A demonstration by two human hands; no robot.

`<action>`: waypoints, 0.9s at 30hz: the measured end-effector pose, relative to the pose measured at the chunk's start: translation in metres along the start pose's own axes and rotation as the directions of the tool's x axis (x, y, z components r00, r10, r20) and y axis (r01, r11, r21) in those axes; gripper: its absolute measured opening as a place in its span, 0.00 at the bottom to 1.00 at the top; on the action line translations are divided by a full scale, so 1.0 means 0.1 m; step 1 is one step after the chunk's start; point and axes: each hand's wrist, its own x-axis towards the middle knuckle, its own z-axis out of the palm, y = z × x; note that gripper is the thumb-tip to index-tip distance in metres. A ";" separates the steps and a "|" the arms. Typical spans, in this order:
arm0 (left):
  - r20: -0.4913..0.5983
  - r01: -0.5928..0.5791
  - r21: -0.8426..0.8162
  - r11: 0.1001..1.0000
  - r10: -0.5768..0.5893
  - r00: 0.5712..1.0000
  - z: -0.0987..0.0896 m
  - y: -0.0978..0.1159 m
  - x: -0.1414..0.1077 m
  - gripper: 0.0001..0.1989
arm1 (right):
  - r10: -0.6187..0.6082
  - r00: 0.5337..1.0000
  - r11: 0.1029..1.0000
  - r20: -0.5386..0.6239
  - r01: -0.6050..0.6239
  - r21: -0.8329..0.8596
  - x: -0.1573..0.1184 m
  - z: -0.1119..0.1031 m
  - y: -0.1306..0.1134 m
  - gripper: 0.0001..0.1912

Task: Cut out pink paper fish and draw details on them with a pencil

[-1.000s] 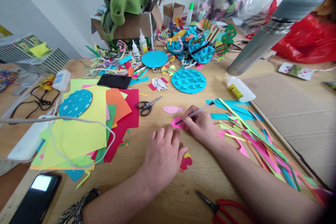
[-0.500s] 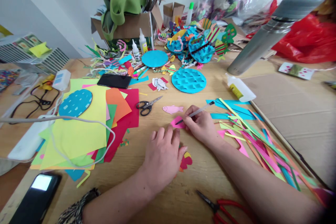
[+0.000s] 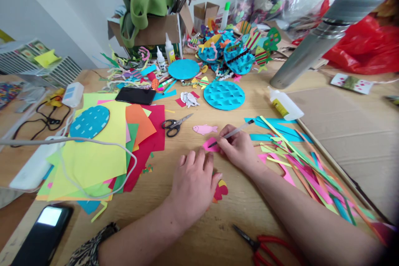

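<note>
In my right hand (image 3: 238, 147) is a slim pen (image 3: 237, 131), its dark tip resting on a small bright pink paper piece (image 3: 208, 144). My left hand (image 3: 195, 181) lies flat, fingers spread, with fingertips at the lower edge of that piece. Just above sits a light pink paper fish (image 3: 205, 129) with a drawn eye and outline. Red and yellow paper scraps (image 3: 221, 190) peek out beside my left thumb, partly covered. Black-handled scissors (image 3: 174, 125) lie left of the fish. Red-handled scissors (image 3: 262, 247) lie near the front edge.
Coloured paper sheets (image 3: 102, 162) are stacked at left under a white cable (image 3: 135, 166). Paper strips (image 3: 311, 170) spread at right beside a cardboard sheet (image 3: 349, 133). A glue bottle (image 3: 286, 106), a steel flask (image 3: 311, 50) and a scaly blue disc (image 3: 224, 95) stand or lie farther back.
</note>
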 end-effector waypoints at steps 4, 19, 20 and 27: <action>-0.003 -0.003 0.006 1.000 0.003 1.000 0.00 0.00 0.00 0.21 | 0.008 1.000 1.000 0.000 -0.008 0.007 0.00 -0.01 -0.01 0.05; -0.003 0.001 0.003 1.000 -0.001 1.000 -0.01 0.01 0.01 0.21 | -0.005 1.000 1.000 0.014 0.005 -0.007 -0.01 0.00 0.00 0.04; -0.004 0.000 0.004 1.000 0.000 1.000 -0.01 0.01 0.01 0.21 | 0.002 1.000 1.000 0.012 -0.002 0.003 -0.01 -0.01 0.00 0.04; 0.006 0.000 -0.003 1.000 0.000 1.000 -0.01 0.01 0.01 0.22 | -0.005 1.000 1.000 0.017 0.005 0.010 0.00 -0.01 0.02 0.05</action>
